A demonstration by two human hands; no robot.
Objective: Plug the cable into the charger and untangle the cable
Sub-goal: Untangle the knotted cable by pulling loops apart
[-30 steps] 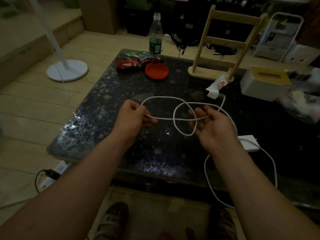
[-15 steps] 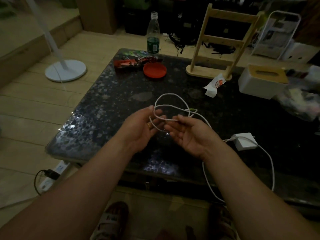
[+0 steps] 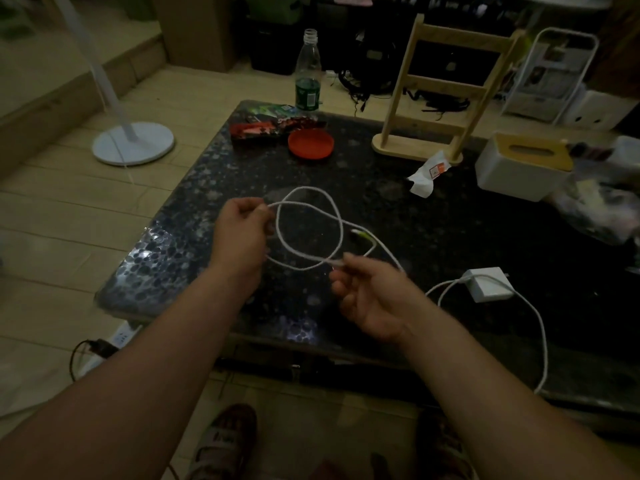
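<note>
Midair, cable (image 3: 341,233) between both hands.

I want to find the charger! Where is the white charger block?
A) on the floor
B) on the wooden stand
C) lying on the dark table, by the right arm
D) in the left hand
C: the white charger block lies on the dark table, cable attached.

bare forearms, no sleeves, strapped sandals (image 3: 221,445)

The white cable (image 3: 341,233), plugged into the white charger (image 3: 489,284) on the table, crosses itself in loops.
</note>
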